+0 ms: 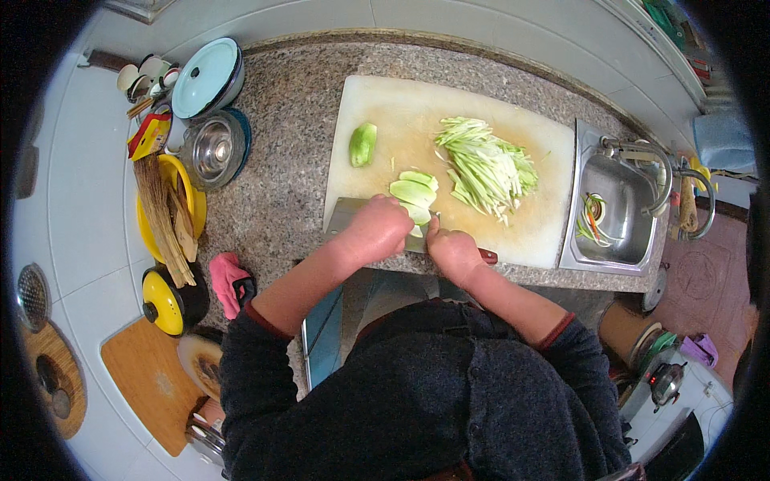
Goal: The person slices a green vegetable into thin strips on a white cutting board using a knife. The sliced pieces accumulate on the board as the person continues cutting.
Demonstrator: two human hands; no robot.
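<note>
A large white plastic cutting board point(385, 96) lies on the counter. My right hand point(455, 255) is closed around a cleaver near where handle and blade meet; the red-brown handle end point(488, 257) sticks out. The wide blade point(341, 214) lies along the board's near edge, pointing left. My left hand point(378, 231) is curled over the blade, by pale green vegetable slices point(413, 191); what its fingers touch is hidden. A green vegetable piece point(363, 145) rests at the board's upper left. Right of the slices lies a heap of thin green and white strips point(488, 165).
A steel sink point(619, 204) with vegetable scraps adjoins the board on the right. Along the left stand a glass bowl point(215, 150), a light blue enamel lid point(206, 78), a yellow basin point(200, 204) and a yellow-lidded pot point(163, 303). A pink cloth point(224, 282) lies at the near-left counter edge.
</note>
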